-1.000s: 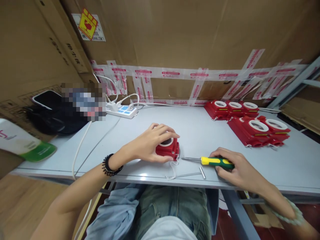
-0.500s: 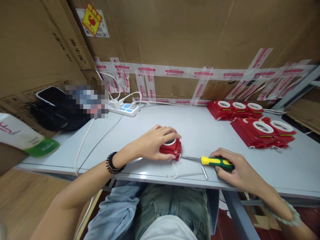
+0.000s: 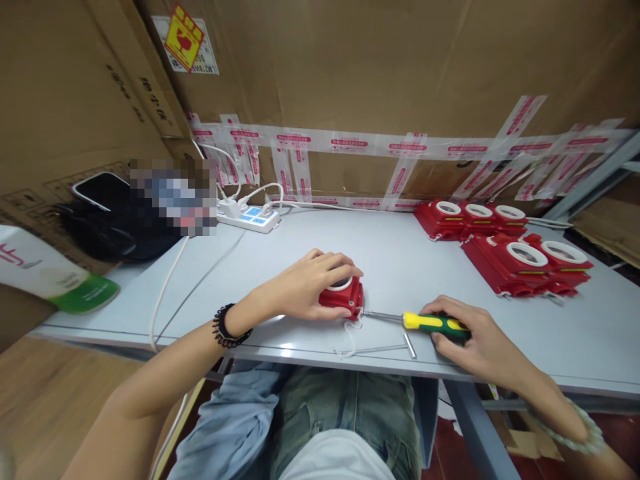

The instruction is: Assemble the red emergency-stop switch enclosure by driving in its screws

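Observation:
My left hand [image 3: 315,285] is wrapped over a red housing with a white ring [image 3: 354,297], pressing it to the table; much of the housing is hidden under the fingers. In my right hand [image 3: 463,337] is a screwdriver with a yellow and green handle [image 3: 425,323]. Its metal shaft lies nearly level, pointing left, and the tip meets the housing's lower right corner. A white string [image 3: 353,333] trails from that corner onto the table. Just in front lies a T-handled metal tool [image 3: 387,348], close to the table's front edge.
Several red housings with white rings [image 3: 525,260] stand at the right rear of the grey table [image 3: 350,233]. A white power strip [image 3: 255,217] with plugs sits at the back left. A white and green tube [image 3: 60,273] and a black bag [image 3: 110,230] are at far left. Cardboard [image 3: 350,67] walls the back.

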The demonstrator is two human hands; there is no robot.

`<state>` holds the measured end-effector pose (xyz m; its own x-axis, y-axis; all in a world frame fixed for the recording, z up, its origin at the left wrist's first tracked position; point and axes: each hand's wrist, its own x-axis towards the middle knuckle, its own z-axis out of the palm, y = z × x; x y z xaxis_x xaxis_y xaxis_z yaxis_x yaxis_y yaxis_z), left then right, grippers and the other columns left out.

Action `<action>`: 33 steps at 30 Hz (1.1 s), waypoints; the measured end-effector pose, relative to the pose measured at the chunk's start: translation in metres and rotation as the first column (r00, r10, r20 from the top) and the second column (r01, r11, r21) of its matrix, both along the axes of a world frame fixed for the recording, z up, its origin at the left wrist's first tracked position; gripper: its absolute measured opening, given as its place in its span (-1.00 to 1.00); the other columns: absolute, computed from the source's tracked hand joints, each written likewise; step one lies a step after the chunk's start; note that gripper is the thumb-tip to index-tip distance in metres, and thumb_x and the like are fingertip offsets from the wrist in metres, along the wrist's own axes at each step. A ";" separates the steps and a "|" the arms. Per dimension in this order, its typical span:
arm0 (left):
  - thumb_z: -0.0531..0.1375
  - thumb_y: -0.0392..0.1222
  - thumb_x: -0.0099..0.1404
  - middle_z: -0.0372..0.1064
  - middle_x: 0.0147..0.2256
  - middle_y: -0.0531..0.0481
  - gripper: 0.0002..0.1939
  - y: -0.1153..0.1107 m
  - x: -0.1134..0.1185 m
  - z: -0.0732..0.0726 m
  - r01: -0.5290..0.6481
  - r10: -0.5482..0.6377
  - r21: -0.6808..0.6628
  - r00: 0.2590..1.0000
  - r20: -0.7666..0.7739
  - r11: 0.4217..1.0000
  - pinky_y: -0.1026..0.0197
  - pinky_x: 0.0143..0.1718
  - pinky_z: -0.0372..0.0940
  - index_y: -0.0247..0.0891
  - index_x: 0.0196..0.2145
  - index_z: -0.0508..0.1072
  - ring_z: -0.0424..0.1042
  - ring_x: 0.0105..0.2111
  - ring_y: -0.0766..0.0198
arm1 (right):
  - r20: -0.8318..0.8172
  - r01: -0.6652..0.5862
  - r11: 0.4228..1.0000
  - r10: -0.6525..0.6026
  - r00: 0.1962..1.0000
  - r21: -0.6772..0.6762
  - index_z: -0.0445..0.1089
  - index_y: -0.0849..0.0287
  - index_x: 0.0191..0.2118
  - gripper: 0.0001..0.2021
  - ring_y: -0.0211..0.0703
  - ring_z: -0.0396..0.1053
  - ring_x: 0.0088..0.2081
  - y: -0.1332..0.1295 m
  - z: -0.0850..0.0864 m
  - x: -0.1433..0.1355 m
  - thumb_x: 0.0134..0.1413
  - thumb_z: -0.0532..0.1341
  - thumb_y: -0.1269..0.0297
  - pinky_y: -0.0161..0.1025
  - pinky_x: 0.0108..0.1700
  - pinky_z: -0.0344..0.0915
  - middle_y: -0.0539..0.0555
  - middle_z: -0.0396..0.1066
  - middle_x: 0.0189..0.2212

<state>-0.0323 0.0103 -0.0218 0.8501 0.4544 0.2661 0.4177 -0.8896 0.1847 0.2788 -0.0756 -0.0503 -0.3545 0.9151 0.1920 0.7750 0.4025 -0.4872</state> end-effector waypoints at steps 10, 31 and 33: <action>0.18 0.14 0.28 0.32 0.08 -0.22 -0.42 0.000 -0.001 -0.001 -0.004 0.004 0.063 1.000 -0.003 0.998 -0.01 0.04 0.13 -0.21 0.14 0.28 0.34 0.04 0.01 | 0.002 -0.016 1.000 0.016 1.000 0.016 0.39 0.11 -0.21 -0.76 -0.21 0.35 -0.35 0.001 0.001 -0.002 -0.05 0.13 0.42 -0.26 -0.28 0.25 -0.02 0.43 -0.33; 0.10 -0.15 0.40 0.42 -0.07 -0.03 -0.82 -0.016 0.018 -0.005 0.130 -0.083 0.325 0.985 -0.153 0.937 -0.08 -0.02 0.04 -0.12 -0.28 0.51 0.25 0.06 0.03 | 0.010 -0.022 1.000 0.022 1.000 0.005 0.39 0.12 -0.21 -0.76 -0.24 0.34 -0.37 0.003 0.003 -0.003 -0.06 0.13 0.43 -0.27 -0.30 0.23 -0.04 0.44 -0.35; 0.10 -0.16 0.40 0.42 -0.08 -0.04 -0.82 -0.016 0.018 -0.005 0.130 -0.085 0.320 0.985 -0.150 0.938 -0.07 -0.02 0.05 -0.13 -0.29 0.51 0.25 0.05 0.04 | 0.011 -0.020 1.000 0.020 1.000 0.004 0.39 0.12 -0.22 -0.76 -0.24 0.34 -0.38 0.003 0.003 -0.003 -0.06 0.13 0.42 -0.27 -0.30 0.23 -0.03 0.44 -0.35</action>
<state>-0.0145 -0.0058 -0.0267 0.9267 0.2646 0.2667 0.3166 -0.9323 -0.1751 0.2758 -0.0730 -0.0472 -0.3751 0.9068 0.1923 0.7717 0.4204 -0.4772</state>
